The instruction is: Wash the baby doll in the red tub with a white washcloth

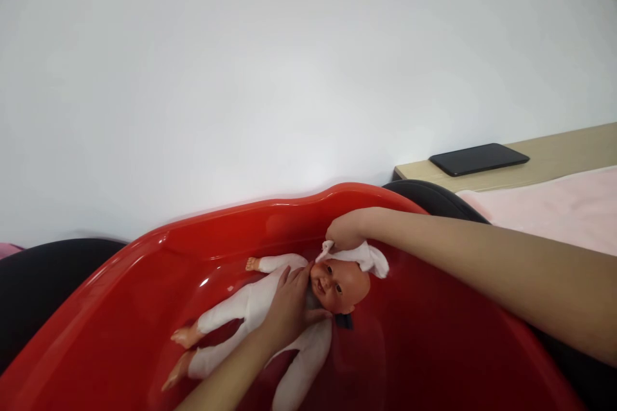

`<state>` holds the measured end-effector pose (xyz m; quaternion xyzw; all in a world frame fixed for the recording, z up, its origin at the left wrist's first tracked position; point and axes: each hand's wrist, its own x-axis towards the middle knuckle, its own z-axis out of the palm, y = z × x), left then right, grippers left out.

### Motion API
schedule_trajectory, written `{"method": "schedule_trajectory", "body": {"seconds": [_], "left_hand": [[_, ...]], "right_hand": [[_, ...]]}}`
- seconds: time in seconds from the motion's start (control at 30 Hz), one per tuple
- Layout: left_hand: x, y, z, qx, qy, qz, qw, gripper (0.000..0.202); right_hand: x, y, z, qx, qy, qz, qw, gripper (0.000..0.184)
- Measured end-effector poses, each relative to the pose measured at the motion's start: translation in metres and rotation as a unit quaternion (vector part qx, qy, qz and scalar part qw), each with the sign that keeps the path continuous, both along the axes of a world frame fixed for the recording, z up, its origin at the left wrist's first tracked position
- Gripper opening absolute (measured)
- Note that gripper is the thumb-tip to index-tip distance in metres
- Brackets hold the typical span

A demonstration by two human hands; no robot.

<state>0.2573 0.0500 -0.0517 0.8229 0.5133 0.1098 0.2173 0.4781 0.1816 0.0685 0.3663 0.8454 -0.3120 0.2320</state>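
A baby doll (pixel 250 305) in a white suit lies on its back inside a red plastic tub (pixel 231 225), with its bare plastic feet and face showing. My left hand (pixel 288 311) comes in from below, fingers spread around the doll's neck and cheek. A white cloth (pixel 361 258) lies bunched on the doll's forehead, pinched by my right hand (pixel 346 230), which reaches in from the right. The doll's back and the tub floor beneath it are hidden.
Behind the tub stands a white wall (pixel 241 77). To the right, a black phone or tablet (pixel 478 159) lies on a light wooden surface (pixel 554 154), beside a pale pink towel (pixel 544 205). Black padded shapes (pixel 48 295) flank the tub.
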Motion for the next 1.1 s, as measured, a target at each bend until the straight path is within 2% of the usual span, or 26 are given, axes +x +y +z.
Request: {"method": "schedule_trajectory", "body": {"seconds": [0.1,0.17,0.27,0.37,0.47,0.53,0.7,0.87,1.0,1.07,1.1], "left_hand": [[-0.001,0.001,0.001,-0.016,0.002,-0.007,1.000,0.089],[-0.001,0.001,0.003,-0.027,0.010,-0.009,1.000,0.089],[0.000,0.002,0.003,-0.028,0.006,0.004,1.000,0.084],[-0.001,0.002,0.001,-0.017,0.000,0.010,1.000,0.083],[-0.001,0.003,0.000,-0.017,0.005,0.010,1.000,0.077],[-0.001,0.003,0.000,-0.024,0.010,0.011,1.000,0.074],[-0.002,0.003,0.003,-0.044,0.017,0.009,0.999,0.071],[-0.002,0.004,0.003,-0.049,0.021,0.013,0.998,0.075],[-0.001,0.003,0.004,-0.034,0.003,0.016,0.999,0.068],[-0.001,0.002,0.004,-0.013,-0.007,0.016,1.000,0.065],[-0.002,0.001,0.004,-0.001,-0.009,0.017,1.000,0.065]], "right_hand": [[-0.003,-0.006,0.004,-0.033,-0.042,0.006,0.999,0.033],[-0.003,-0.008,0.001,-0.112,-0.074,-0.001,0.991,0.038],[0.001,-0.009,-0.014,-0.257,-0.084,-0.028,0.962,0.042],[0.002,-0.009,-0.030,-0.325,-0.082,-0.042,0.941,0.042],[-0.002,-0.014,-0.038,-0.351,-0.117,0.001,0.929,0.042],[-0.006,-0.020,-0.040,-0.372,-0.100,0.029,0.923,0.041],[-0.016,-0.035,-0.046,-0.381,-0.075,0.038,0.921,0.034],[-0.017,-0.032,-0.046,-0.387,-0.084,0.070,0.916,0.032],[-0.013,-0.029,-0.047,-0.340,-0.104,0.031,0.934,0.040],[-0.012,-0.032,-0.048,-0.344,-0.056,-0.026,0.937,0.039],[-0.012,-0.034,-0.047,-0.349,-0.002,-0.057,0.935,0.038]]}}
